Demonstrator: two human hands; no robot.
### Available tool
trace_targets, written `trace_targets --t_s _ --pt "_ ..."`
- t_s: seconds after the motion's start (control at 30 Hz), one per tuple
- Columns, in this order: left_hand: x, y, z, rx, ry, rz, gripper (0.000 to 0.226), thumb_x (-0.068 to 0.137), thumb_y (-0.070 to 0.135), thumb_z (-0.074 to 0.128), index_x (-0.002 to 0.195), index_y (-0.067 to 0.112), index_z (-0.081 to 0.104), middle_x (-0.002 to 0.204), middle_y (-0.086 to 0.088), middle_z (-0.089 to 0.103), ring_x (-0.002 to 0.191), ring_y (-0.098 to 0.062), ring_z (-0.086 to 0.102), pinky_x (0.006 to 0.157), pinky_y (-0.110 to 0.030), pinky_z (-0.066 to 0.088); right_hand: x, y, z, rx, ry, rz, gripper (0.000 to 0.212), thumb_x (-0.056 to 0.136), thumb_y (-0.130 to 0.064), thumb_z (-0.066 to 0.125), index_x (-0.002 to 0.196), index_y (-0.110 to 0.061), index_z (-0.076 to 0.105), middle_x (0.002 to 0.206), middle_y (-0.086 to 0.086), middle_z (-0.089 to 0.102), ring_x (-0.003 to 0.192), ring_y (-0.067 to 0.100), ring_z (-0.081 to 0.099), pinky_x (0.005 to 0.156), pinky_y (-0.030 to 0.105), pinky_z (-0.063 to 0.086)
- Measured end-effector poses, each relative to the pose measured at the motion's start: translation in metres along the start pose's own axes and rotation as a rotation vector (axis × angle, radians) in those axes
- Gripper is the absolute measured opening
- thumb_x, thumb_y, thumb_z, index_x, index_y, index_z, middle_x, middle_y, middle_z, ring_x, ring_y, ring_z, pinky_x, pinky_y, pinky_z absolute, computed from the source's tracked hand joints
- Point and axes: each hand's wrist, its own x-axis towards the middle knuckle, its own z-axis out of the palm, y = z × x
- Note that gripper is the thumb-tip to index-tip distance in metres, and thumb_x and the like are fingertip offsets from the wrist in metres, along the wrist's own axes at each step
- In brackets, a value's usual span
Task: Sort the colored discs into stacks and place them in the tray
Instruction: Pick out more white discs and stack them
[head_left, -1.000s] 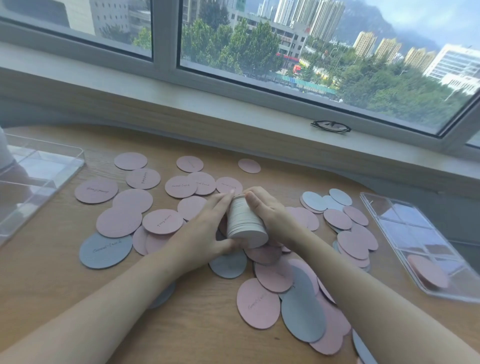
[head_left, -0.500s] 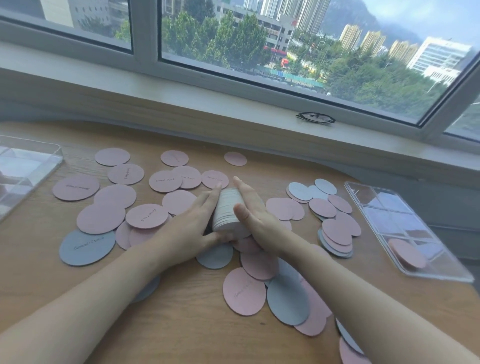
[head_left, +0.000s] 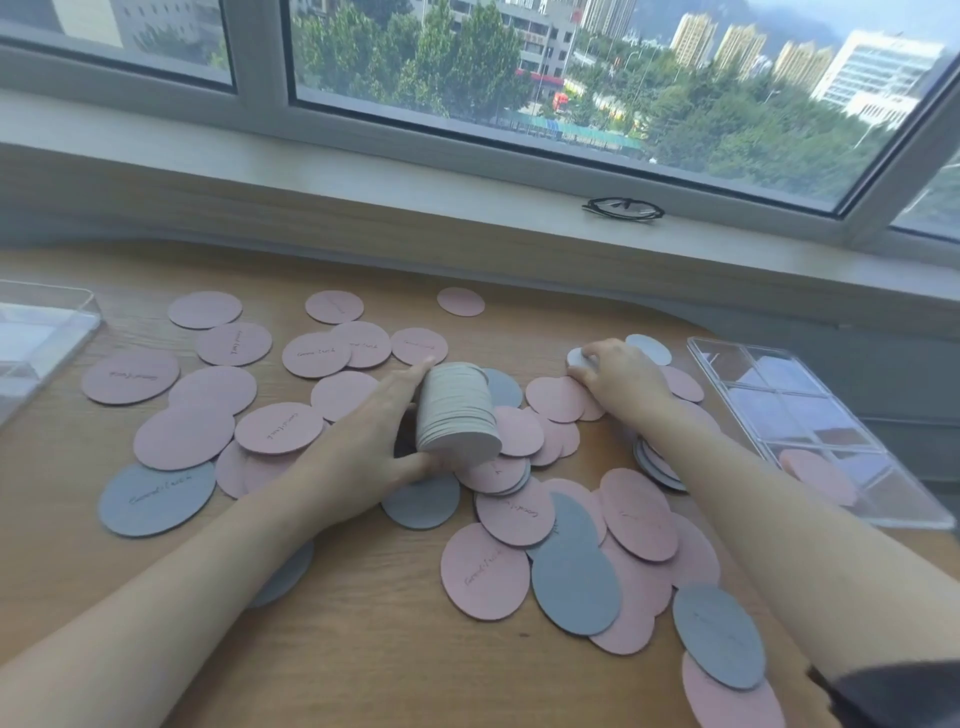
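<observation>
1. Left hand: at frame centre, thumb and fingers curled round the stack of pale discs, which lies tilted on its side with its round face toward the camera.
2. Right hand: right of centre, well apart from the stack, fingers bent down onto a pale disc at the far edge of a small pile (whether it pinches the disc or only presses it cannot be told).
3. Loose discs: pink discs and grey discs lie scattered and overlapping across the table, from the left to the lower right corner.
4. Tray: clear, with compartments, at the right edge of the frame; one pink disc lies in a near compartment.
5. Second clear tray: at the left edge, partly cut off.
6. Glasses: on the sill, upper right of centre.
</observation>
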Motion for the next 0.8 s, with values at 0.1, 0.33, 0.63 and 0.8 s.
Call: trace_targets --t_s 0.1,0.33,0.63,0.8 --pt "-0.001 0.001 -0.001 -0.029 -0.006 0.008 0.102 0.072 0.062 0.069 0.155 0.036 0.018 0.149 0.026 0.034 0.127 0.015 0.039 0.107 -0.020 0.034 -0.007 -0.002 -0.002 -0.083 0.052 -0.057 0.031 0.096 -0.034 0.044 0.084 -0.012 0.063 0.091 0.010 0.063 0.089 0.034 0.055 0.065 0.038 0.040" --pt "-0.001 0.003 -0.002 -0.087 -0.018 0.008 0.102 0.068 0.061 0.070 0.154 0.038 0.021 0.142 0.033 0.035 0.124 0.017 0.042 0.104 -0.014 0.036 -0.033 -0.024 -0.012 0.102 0.494 -0.317 0.020 0.099 -0.016 0.052 0.088 -0.007 0.067 0.085 0.004 0.069 0.079 0.028 0.059 0.072 0.032 0.036" --pt "0.000 0.000 -0.002 -0.095 -0.018 -0.003 0.098 0.078 0.036 0.082 0.155 0.031 0.022 0.148 0.020 0.037 0.125 0.018 0.041 0.109 -0.020 0.037 -0.076 -0.102 -0.004 0.792 -0.014 -0.354 0.026 0.101 -0.026 0.049 0.111 -0.018 0.071 0.106 -0.011 0.071 0.103 0.004 0.063 0.094 0.027 0.048" --pt "0.000 0.005 -0.001 0.055 -0.050 0.007 0.101 0.085 0.053 0.069 0.159 0.029 0.005 0.162 0.020 0.016 0.144 0.004 0.022 0.118 -0.027 0.026 -0.089 -0.104 0.009 0.778 -0.256 -0.365 0.066 0.092 -0.068 0.031 0.148 -0.032 0.038 0.150 -0.014 0.041 0.137 0.004 0.037 0.117 0.033 0.028"
